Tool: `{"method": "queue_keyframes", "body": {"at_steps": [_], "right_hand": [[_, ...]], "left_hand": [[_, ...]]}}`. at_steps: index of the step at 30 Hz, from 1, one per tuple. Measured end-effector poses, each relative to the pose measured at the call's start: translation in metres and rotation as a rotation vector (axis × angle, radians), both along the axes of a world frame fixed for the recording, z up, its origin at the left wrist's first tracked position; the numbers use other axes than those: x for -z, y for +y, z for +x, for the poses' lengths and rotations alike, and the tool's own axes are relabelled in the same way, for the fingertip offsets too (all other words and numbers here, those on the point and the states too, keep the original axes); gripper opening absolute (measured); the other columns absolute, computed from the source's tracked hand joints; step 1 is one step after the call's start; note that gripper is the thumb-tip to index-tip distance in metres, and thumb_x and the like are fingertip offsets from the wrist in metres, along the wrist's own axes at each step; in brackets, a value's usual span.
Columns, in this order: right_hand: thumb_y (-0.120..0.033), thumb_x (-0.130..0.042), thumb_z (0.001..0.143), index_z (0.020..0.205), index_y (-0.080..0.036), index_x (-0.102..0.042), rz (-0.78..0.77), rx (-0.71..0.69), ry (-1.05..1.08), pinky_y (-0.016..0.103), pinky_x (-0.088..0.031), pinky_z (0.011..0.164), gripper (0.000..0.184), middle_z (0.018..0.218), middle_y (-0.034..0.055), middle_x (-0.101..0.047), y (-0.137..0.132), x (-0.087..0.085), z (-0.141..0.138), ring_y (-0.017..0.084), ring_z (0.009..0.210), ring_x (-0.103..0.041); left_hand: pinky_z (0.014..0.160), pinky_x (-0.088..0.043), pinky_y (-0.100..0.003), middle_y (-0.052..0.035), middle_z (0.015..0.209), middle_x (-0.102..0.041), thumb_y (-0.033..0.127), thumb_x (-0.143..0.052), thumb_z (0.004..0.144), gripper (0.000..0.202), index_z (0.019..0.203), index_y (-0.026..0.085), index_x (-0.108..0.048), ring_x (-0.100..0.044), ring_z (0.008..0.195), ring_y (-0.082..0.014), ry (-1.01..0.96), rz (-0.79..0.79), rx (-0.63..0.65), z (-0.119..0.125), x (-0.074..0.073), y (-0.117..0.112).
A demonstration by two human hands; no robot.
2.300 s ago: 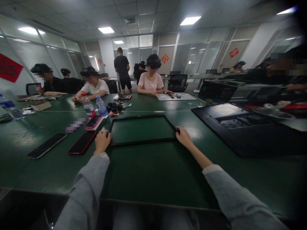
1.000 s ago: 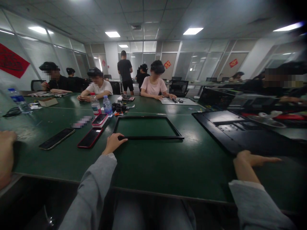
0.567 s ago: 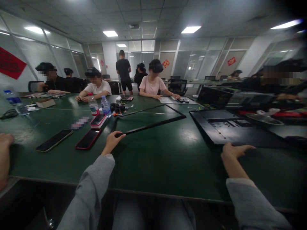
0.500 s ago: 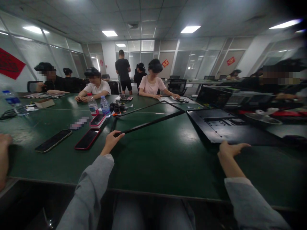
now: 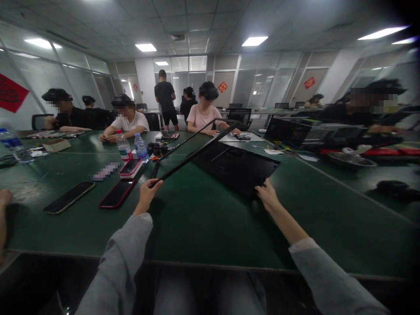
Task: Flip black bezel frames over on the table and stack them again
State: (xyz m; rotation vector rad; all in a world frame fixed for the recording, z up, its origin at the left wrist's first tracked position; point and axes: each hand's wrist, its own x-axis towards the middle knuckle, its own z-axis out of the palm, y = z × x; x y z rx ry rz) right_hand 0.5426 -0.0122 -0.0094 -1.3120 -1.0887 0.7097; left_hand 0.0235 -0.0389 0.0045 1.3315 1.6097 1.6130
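My left hand point(image 5: 145, 196) pinches the near corner of a thin black rectangular frame point(image 5: 192, 155), which looks like a monitor bezel. Its far end is raised above the table and slants away from me. My right hand point(image 5: 269, 195) grips the near right corner of a flat black panel point(image 5: 241, 170), which looks like a screen panel. The panel is tilted, its dark face partly in view, and its far left part passes behind the frame's bar. From here I cannot tell whether frame and panel touch.
Left on the green table point(image 5: 197, 236) lie phones, including a red-edged phone point(image 5: 117, 194) and a dark phone point(image 5: 70, 197). Beyond them stand two bottles, one red-capped point(image 5: 124, 148). A metal bowl point(image 5: 351, 159) and a black object point(image 5: 396, 190) are at right. Several people sit around.
My right hand has taken hold of the panel and brought it left, turning it so a plain dark face shows. The frame's far end has risen in my left hand.
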Motion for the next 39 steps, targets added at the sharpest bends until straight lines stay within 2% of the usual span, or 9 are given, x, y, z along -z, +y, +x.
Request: {"method": "queue_keyframes", "body": {"at_steps": [4, 8, 12, 17, 21, 24, 28, 33, 39], "right_hand": [[-0.018, -0.064, 0.067, 0.15, -0.03, -0.042, -0.176, -0.243, 0.072, 0.028, -0.056, 0.064, 0.087, 0.097, 0.0038, -0.073, 0.008, -0.011, -0.026, 0.019, 0.078, -0.068], [-0.017, -0.064, 0.07, 0.151, -0.027, -0.044, -0.278, -0.349, -0.001, 0.026, -0.051, 0.056, 0.085, 0.081, 0.0017, -0.072, 0.025, -0.016, -0.038, 0.018, 0.067, -0.065], [-0.027, -0.065, 0.072, 0.14, -0.015, -0.058, -0.184, -0.224, -0.159, 0.026, -0.042, 0.05, 0.069, 0.061, -0.0023, -0.063, 0.048, -0.006, -0.039, 0.013, 0.05, -0.05], [-0.043, -0.061, 0.079, 0.108, -0.016, -0.073, 0.004, -0.012, -0.247, 0.033, -0.051, 0.07, 0.041, 0.082, 0.0076, -0.072, 0.066, 0.005, -0.03, 0.021, 0.076, -0.063], [-0.06, -0.044, 0.09, 0.1, -0.02, -0.07, -0.058, 0.041, 0.03, 0.034, -0.054, 0.071, 0.049, 0.087, 0.0086, -0.071, 0.062, -0.008, -0.024, 0.023, 0.081, -0.067], [-0.065, -0.033, 0.095, 0.104, -0.021, -0.066, -0.142, -0.162, 0.286, 0.034, -0.055, 0.068, 0.056, 0.089, 0.0101, -0.072, 0.054, -0.023, -0.021, 0.023, 0.082, -0.068], [-0.071, -0.03, 0.093, 0.098, -0.02, -0.063, -0.175, -0.306, 0.387, 0.037, -0.056, 0.068, 0.061, 0.092, 0.0144, -0.071, 0.051, -0.037, -0.01, 0.025, 0.083, -0.067], [-0.05, -0.065, 0.081, 0.1, -0.019, -0.064, -0.137, -0.18, -0.004, 0.037, -0.054, 0.074, 0.037, 0.081, 0.0072, -0.065, 0.054, -0.027, -0.01, 0.023, 0.076, -0.062], [-0.032, -0.049, 0.085, 0.117, -0.015, -0.063, 0.159, 0.104, -0.542, 0.051, -0.042, 0.105, 0.039, 0.11, 0.0168, -0.064, 0.054, -0.001, -0.04, 0.031, 0.111, -0.056]], "left_hand": [[0.08, -0.052, -0.034, -0.0091, 0.094, -0.075, 0.062, -0.081, 0.063, 0.06, 0.1, 0.015, -0.075, -0.068, 0.087, -0.0223, -0.003, 0.036, -0.015, 0.002, -0.003, -0.002], [0.081, -0.052, -0.036, -0.0087, 0.093, -0.074, 0.06, -0.081, 0.064, 0.054, 0.095, 0.017, -0.076, -0.068, 0.088, -0.0234, 0.099, 0.081, -0.048, 0.0, -0.005, -0.004], [0.085, -0.051, -0.038, -0.0072, 0.094, -0.072, 0.058, -0.082, 0.066, 0.046, 0.094, 0.021, -0.077, -0.066, 0.089, -0.0239, 0.304, 0.122, -0.104, -0.003, -0.006, -0.009], [0.087, -0.05, -0.039, -0.0061, 0.092, -0.07, 0.053, -0.081, 0.071, 0.035, 0.09, 0.024, -0.077, -0.065, 0.088, -0.0234, 0.5, 0.2, -0.111, 0.0, -0.007, -0.014], [0.09, -0.048, -0.039, -0.0052, 0.091, -0.071, 0.05, -0.083, 0.071, 0.03, 0.088, 0.025, -0.077, -0.064, 0.091, -0.0233, 0.585, 0.2, -0.067, 0.002, -0.008, -0.014], [0.089, -0.049, -0.038, -0.0048, 0.092, -0.071, 0.05, -0.083, 0.071, 0.031, 0.088, 0.025, -0.076, -0.064, 0.091, -0.0229, 0.574, 0.179, -0.04, 0.003, -0.01, -0.014], [0.092, -0.048, -0.04, -0.0061, 0.093, -0.072, 0.046, -0.086, 0.068, 0.03, 0.087, 0.025, -0.077, -0.064, 0.094, -0.0246, 0.591, 0.153, -0.015, 0.007, -0.015, -0.017], [0.1, -0.043, -0.044, -0.0074, 0.097, -0.073, 0.044, -0.088, 0.066, 0.029, 0.087, 0.026, -0.077, -0.063, 0.101, -0.0279, 0.639, 0.121, -0.001, 0.007, -0.017, -0.017], [0.096, -0.045, -0.04, -0.0072, 0.099, -0.074, 0.048, -0.084, 0.07, 0.031, 0.091, 0.026, -0.076, -0.063, 0.101, -0.0273, 0.683, 0.062, 0.037, -0.01, -0.006, -0.01]]}}
